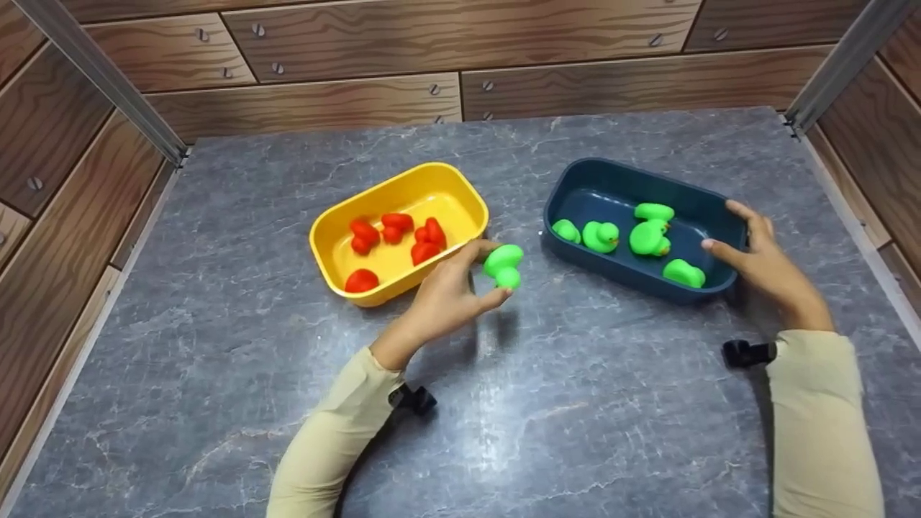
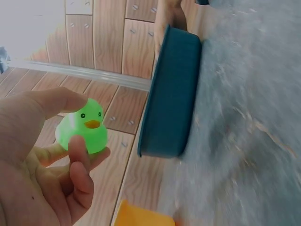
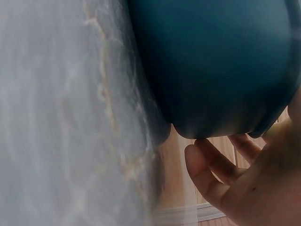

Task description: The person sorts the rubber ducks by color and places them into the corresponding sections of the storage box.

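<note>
My left hand [image 1: 447, 291] pinches a green rubber duck [image 1: 504, 265] between thumb and fingers, above the table just right of the yellow tub [image 1: 338, 288]. In the left wrist view the duck [image 2: 87, 129] faces the camera, its orange beak and eyes showing. At the right end of the dark blue tub [image 1: 611, 267], my right hand [image 1: 773, 266] holds the wall, thumb over the rim and fingers along the outside. The right wrist view shows fingertips [image 3: 202, 155] against that tub's outer side. Several green ducks [image 1: 650, 237] lie inside it, some tipped over.
Several red rubber ducks [image 1: 424, 252] lie in the yellow tub, left of the dark blue one. Both tubs stand on a grey marbled table [image 1: 547, 403]. Wood-patterned panels [image 1: 460, 36] enclose the back and sides, with metal posts [image 1: 108, 79] at the corners.
</note>
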